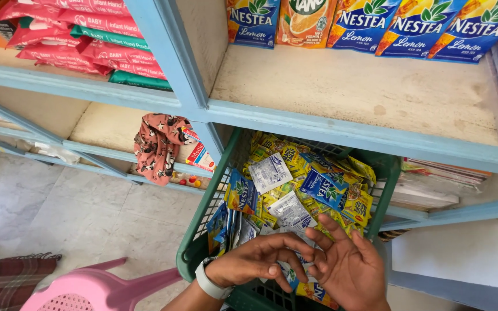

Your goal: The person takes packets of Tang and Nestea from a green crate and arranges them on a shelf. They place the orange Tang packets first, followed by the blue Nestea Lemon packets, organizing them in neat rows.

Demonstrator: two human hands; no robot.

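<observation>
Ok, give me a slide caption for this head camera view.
Both hands, left and right, sort small drink-mix sachets in a green plastic basket pulled from blue shelving.
</observation>
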